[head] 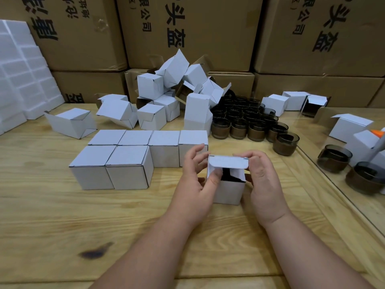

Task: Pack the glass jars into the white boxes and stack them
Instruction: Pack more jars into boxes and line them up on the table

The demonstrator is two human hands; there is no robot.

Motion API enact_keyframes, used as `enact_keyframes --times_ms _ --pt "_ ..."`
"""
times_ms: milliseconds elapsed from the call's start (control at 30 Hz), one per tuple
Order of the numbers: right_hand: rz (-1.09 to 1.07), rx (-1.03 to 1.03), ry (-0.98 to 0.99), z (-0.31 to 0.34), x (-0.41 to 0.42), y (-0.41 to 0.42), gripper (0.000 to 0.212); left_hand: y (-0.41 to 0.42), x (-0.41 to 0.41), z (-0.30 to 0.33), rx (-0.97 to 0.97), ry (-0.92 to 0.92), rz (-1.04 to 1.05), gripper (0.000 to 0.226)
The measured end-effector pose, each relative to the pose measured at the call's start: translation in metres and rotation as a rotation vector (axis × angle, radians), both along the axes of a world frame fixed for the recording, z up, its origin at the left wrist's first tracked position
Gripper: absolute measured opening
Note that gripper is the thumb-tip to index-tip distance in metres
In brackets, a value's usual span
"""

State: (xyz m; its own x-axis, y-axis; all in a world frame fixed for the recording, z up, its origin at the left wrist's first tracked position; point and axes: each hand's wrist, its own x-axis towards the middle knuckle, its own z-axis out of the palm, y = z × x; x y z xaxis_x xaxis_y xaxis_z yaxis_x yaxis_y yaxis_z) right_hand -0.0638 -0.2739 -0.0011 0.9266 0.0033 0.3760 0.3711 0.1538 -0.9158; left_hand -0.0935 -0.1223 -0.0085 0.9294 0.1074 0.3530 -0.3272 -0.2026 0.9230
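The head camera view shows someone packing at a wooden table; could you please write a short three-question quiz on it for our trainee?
1. True or false: the small white cardboard box held by the left hand and right hand is already closed.
2. How many closed white boxes form the neat block on the pale wooden table: A four, B six, C nine?
3. Fill in: the unpacked dark glass jars stand to the ____ of that block.

Key
1. False: its top flap is still raised, with something dark inside.
2. B: four behind, two in front.
3. Right.
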Motion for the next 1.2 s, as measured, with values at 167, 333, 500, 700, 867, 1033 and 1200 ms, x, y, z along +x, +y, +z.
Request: enact_keyframes --times_ms 167,333,500,700,867,1033,1200 --pt "-0.030 -0.033 -0.013 -0.0028 0.0017 -0.0005 0.030 -0.0004 -0.0039 0.0018 0.050 0.000 -0.038 0.046" --pt "-0.067 -0.054 -0.014 -0.0010 -0.0007 -0.0003 0.030 -0.0010 -0.0077 0.0031 0.054 0.003 -0.060 0.047" --pt "-0.069 -0.062 0.007 -0.0012 -0.0001 0.0006 0.023 -0.0007 -0.0071 0.0044 0.026 0.006 -0.049 0.033" --pt "-0.049 -0.105 0.015 -0.0042 0.0008 -0.0023 0.020 0.0001 -0.0070 0.0037 0.007 0.009 -0.054 0.025" --pt "-0.019 -0.142 0.011 -0.0042 0.0006 -0.0037 0.019 -0.0005 -0.0057 0.0019 0.036 -0.027 -0.035 0.025" --pt "0.027 -0.167 0.021 -0.0047 -0.0002 -0.0045 0.026 0.0007 -0.0065 0.0020 0.024 -0.057 -0.028 0.022" --pt "0.072 -0.216 0.041 -0.0058 -0.0003 -0.0053 0.031 -0.0003 -0.0071 0.0006 0.039 -0.021 -0.037 0.013"
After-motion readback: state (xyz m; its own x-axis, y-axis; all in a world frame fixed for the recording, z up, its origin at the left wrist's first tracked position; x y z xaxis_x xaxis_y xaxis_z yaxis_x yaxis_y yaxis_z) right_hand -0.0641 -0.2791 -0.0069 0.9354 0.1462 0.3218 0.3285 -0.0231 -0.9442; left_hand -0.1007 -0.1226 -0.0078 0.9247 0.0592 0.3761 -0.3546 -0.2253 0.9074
